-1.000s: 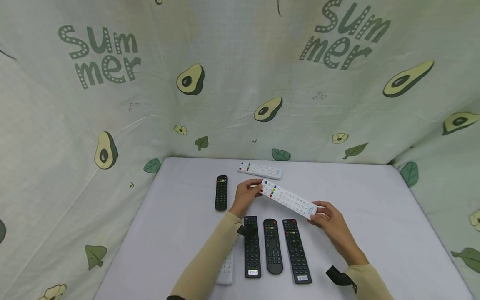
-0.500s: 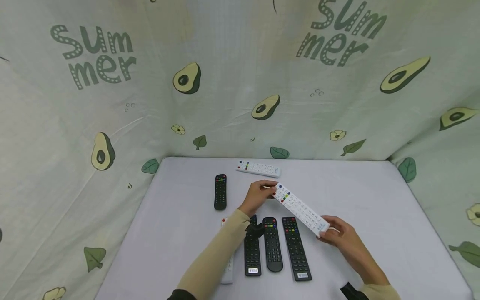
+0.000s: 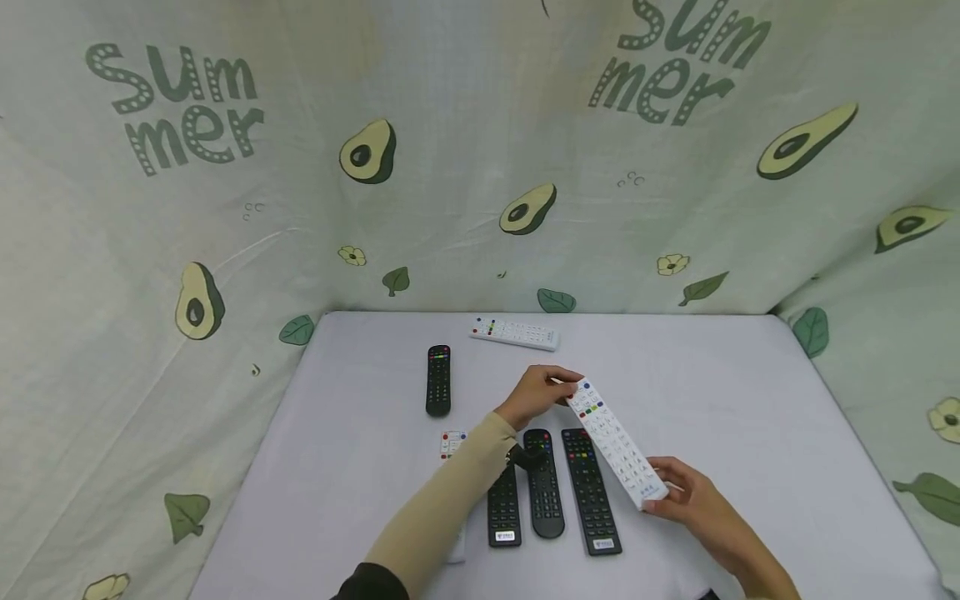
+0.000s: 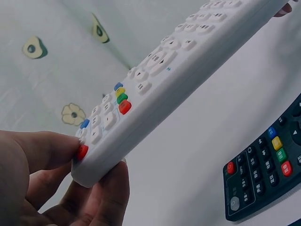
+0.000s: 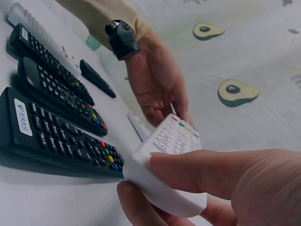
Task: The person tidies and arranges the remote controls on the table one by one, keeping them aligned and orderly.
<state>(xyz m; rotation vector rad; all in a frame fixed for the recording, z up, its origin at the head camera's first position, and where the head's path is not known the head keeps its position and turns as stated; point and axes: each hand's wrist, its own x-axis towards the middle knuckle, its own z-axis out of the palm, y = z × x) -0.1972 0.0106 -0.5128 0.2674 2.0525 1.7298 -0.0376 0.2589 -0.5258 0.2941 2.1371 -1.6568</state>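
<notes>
A white remote control (image 3: 617,443) with coloured buttons is held slanting above the table between both hands. My left hand (image 3: 542,394) pinches its far end, thumb beside the red button, as the left wrist view shows. The near end is gripped by my right hand (image 3: 693,506), the thumb lying over the keys in the right wrist view. Just left of it a long black remote (image 3: 592,500) lies on the table. Beside that are a rounded black remote (image 3: 547,500) and another black remote (image 3: 503,512), the latter partly hidden by the left sleeve.
Mostly under the left forearm lies a second white remote (image 3: 453,443). A smaller black remote (image 3: 438,381) and a third white remote (image 3: 514,333) lie farther back on the white table (image 3: 360,467). A printed cloth (image 3: 450,150) hangs behind the table's back edge.
Both hands have moved right and toward the near side with the white remote, which has turned to a steeper slant. The remotes on the table have stayed in place.
</notes>
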